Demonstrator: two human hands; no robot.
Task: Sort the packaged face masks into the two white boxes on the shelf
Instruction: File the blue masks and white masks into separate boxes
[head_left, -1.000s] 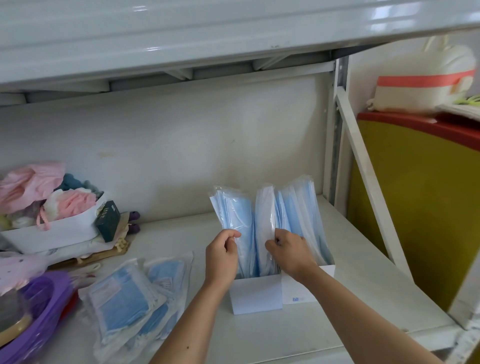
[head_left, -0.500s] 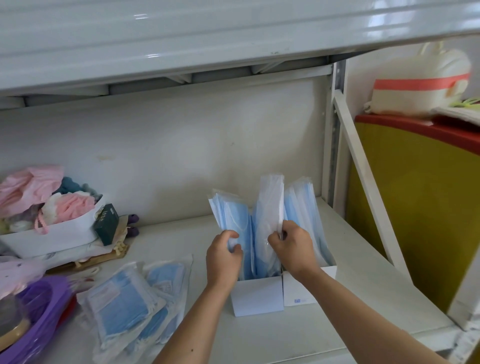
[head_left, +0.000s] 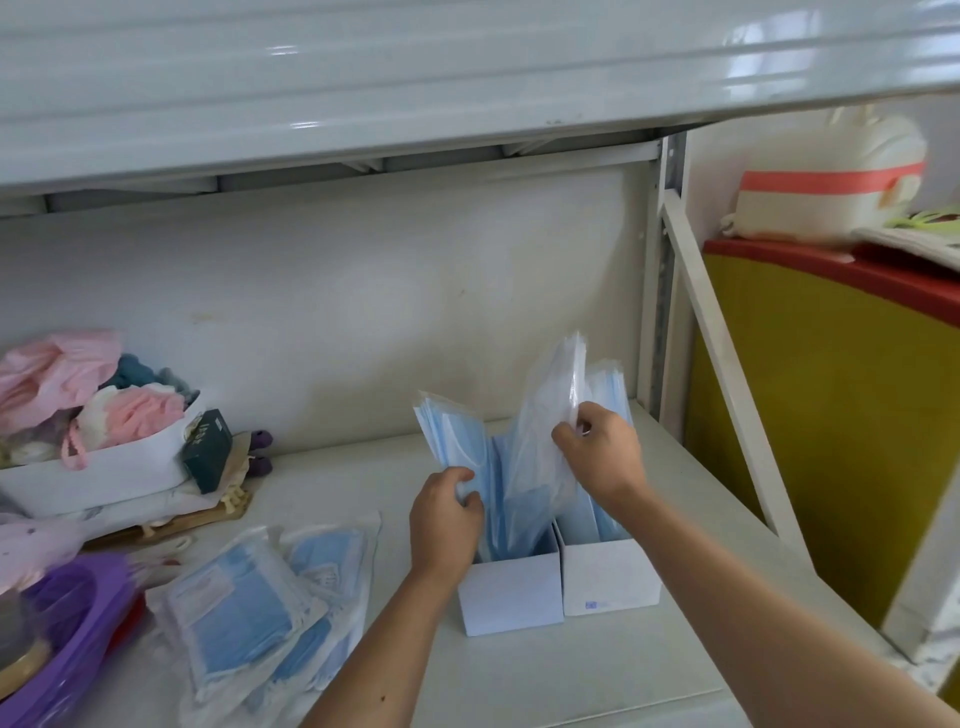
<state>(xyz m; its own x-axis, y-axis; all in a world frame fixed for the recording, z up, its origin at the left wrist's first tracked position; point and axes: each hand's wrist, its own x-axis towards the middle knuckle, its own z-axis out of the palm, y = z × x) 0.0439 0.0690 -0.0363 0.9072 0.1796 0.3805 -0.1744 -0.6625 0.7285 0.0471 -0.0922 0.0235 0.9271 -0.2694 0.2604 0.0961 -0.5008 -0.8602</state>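
Observation:
Two white boxes stand side by side on the shelf: the left box and the right box. Both hold upright blue masks in clear packets. My left hand grips the leaning stack of packets in the left box. My right hand pinches one packet that rises above the others between the two stacks, its lower end still in the left box. A loose pile of packaged masks lies flat on the shelf to the left.
A white tray of pink and white items sits at the back left, with a dark green box beside it. A purple basin is at the front left. The shelf upright and a yellow panel bound the right.
My right hand has risen and pulled one packet upward out of the left box. My left hand has stayed on the left stack, pressing it leftward.

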